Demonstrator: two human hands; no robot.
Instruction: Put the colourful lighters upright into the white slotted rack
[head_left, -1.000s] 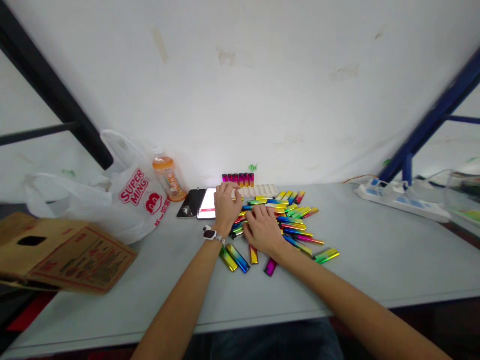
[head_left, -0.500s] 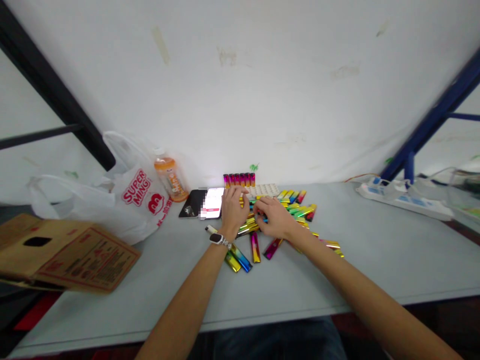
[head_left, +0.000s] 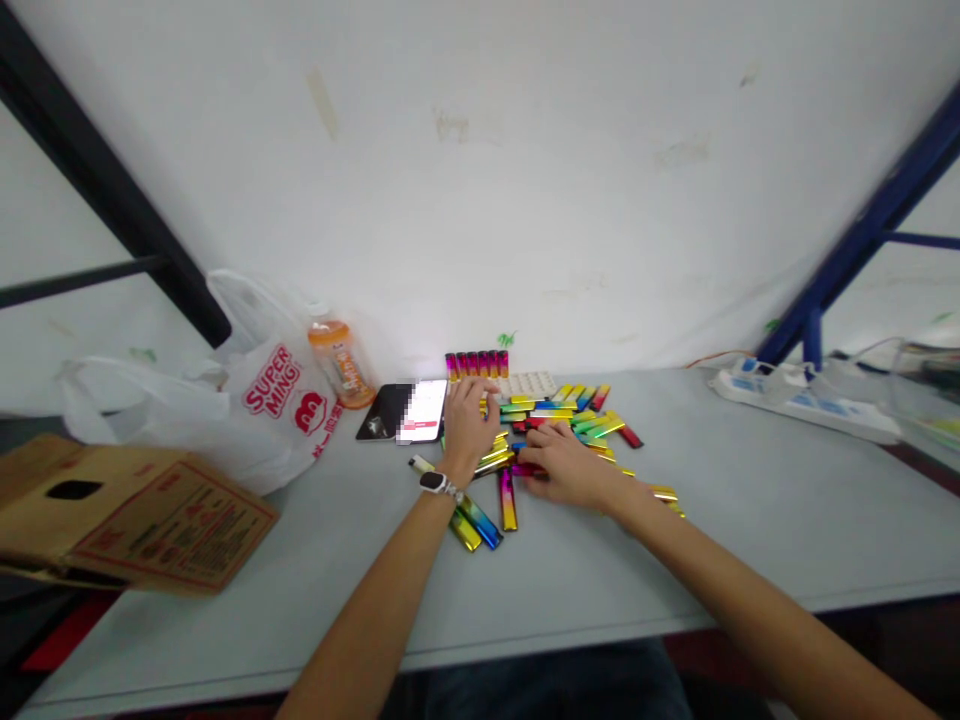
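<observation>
My left hand [head_left: 469,420], with a watch on its wrist, is at the left of a pile of slim, shiny, colour-gradient sticks [head_left: 555,410]. Its fingers are curled by the front of a white grid-like tray [head_left: 531,384]; what they pinch is hidden. My right hand [head_left: 566,465] reaches over the pile with bent fingers closed at a magenta stick [head_left: 525,469], mostly covered by the hand. A row of several magenta-and-gold sticks [head_left: 477,364] stands upright at the tray's left end. A magenta-to-yellow stick [head_left: 508,500] and a blue-green one [head_left: 480,520] lie in front.
A tablet [head_left: 384,412] and a lit phone [head_left: 424,410] lie left of my hands. Beyond them are an orange drink bottle [head_left: 341,360], a white plastic bag [head_left: 247,430] and a cardboard box [head_left: 165,520]. A power strip [head_left: 806,400] lies at the right, against the wall.
My right hand has moved slightly right and toward me, over the magenta stick that lay at the pile's front. More of the pile's middle shows. My left hand has stayed nearly in place.
</observation>
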